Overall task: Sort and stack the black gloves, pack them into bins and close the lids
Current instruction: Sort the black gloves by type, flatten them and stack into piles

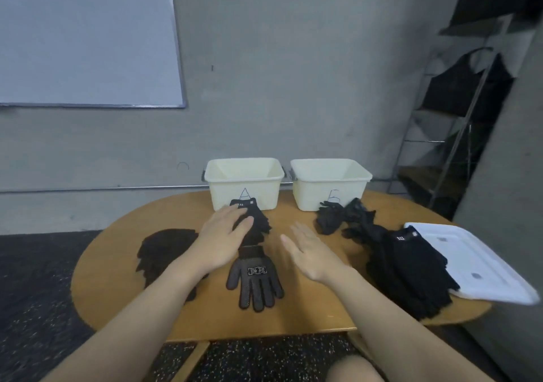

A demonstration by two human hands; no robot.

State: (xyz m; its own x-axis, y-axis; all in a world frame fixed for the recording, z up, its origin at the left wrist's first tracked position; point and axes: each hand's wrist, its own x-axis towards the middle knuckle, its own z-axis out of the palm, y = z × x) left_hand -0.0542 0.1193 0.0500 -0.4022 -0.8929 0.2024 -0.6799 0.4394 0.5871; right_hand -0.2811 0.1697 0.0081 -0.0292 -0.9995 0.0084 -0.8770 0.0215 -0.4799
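Now sorting | my left hand (224,239) flat, fingers straight, pressing the glove stack (253,220) before bin A (244,182) | right hand (308,253) spread wide, holding nothing | next: probably the dotted glove (254,281) onto its stack

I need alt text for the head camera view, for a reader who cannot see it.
A person's open left hand rests on a stack of black knit gloves on an oval wooden table, the open right hand hovering beside it. Two open cream plastic bins stand behind, and more black gloves lie around.
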